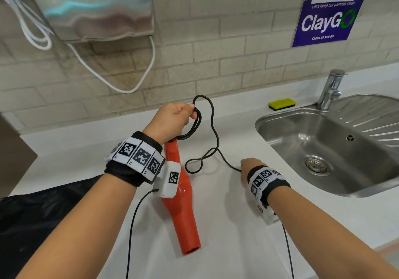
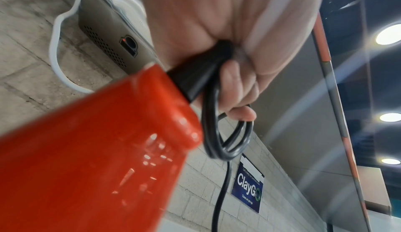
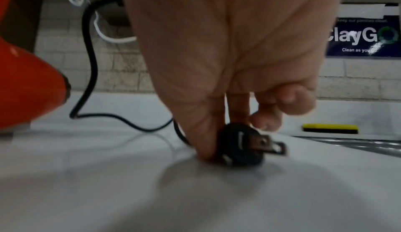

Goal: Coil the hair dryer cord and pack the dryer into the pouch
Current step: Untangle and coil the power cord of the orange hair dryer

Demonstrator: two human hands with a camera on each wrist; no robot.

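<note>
The red hair dryer (image 1: 183, 201) hangs nozzle-down over the white counter (image 1: 226, 246), seen close as the red hair dryer (image 2: 86, 150) in the left wrist view. My left hand (image 1: 172, 121) grips its black handle end together with a few loops of the black cord (image 1: 195, 123); the loops (image 2: 225, 136) dangle under the fingers. The rest of the cord (image 1: 212, 127) trails down across the counter to my right hand (image 1: 250, 168). That hand pinches the black plug (image 3: 240, 148) against the counter, prongs pointing right. The black pouch (image 1: 43, 209) lies at the lower left.
A steel sink (image 1: 336, 149) with a tap (image 1: 330, 88) is set into the counter on the right, a yellow sponge (image 1: 281, 104) behind it. A steel wall unit (image 1: 90, 6) with white cables (image 1: 121, 84) hangs above the left hand. A blue sign (image 1: 328, 15) is on the brick wall.
</note>
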